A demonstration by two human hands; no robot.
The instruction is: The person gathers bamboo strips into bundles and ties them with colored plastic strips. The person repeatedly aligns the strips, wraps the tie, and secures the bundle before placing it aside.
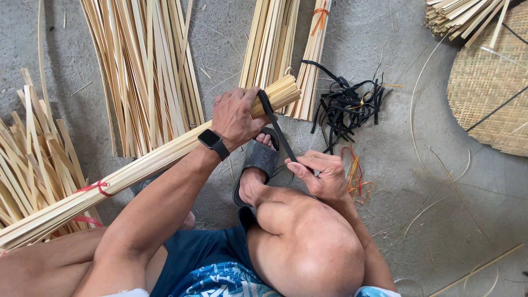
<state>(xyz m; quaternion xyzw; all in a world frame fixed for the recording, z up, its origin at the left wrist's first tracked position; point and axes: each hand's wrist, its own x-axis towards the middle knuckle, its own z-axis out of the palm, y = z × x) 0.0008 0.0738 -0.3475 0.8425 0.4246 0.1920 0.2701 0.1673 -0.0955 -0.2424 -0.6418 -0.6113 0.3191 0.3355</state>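
A long bundle of pale bamboo strips (pixel 137 170) slants from the lower left up to the middle of the head view. My left hand (pixel 236 116) grips the bundle close to its upper end. A black strap (pixel 275 122) is looped over that end and runs down to my right hand (pixel 319 175), which pinches it taut. A red tie (pixel 98 187) binds the bundle lower down. My bent knee and a foot in a dark sandal (pixel 263 159) lie just below both hands.
Loose bamboo strips (pixel 140 66) fan out on the concrete floor at upper left, tied bundles (pixel 286 38) stand at top centre. A heap of black straps (pixel 346 104) lies right of my hands, coloured ties (pixel 355 173) beside it. A round woven mat (pixel 489 93) sits at the right.
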